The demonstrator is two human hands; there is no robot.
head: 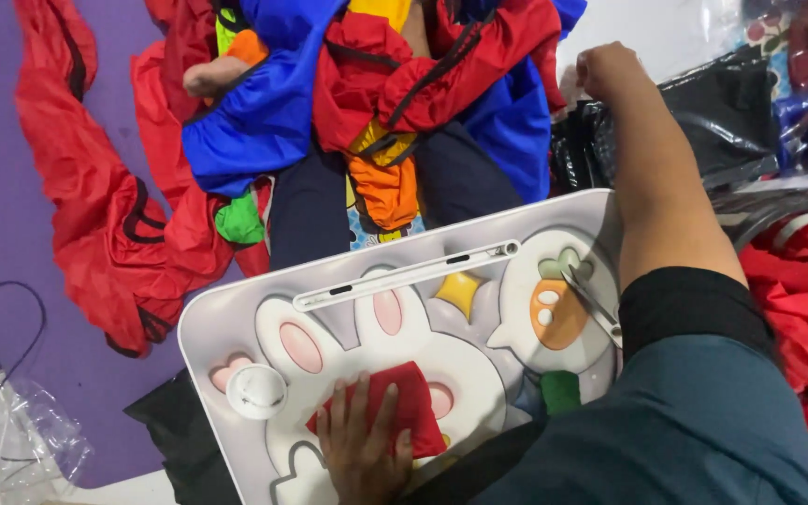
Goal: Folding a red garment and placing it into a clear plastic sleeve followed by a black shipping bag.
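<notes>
Below, left hand (362,458) presses red cloth (387,410) flat onto tray (208,327); right hand (610,70) fisted.

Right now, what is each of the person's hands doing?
Left hand: open, fingers spread flat on the folded red cloth.
Right hand: closed, gripping the black plastic bag.

Two hands show: the left hand (364,455) at lower centre, the right hand (610,70) at upper right. One white rabbit-patterned tray (236,323) fills the middle, bearing one folded red cloth (404,397), one round white disc (255,391) and one pair of scissors (591,299).
</notes>
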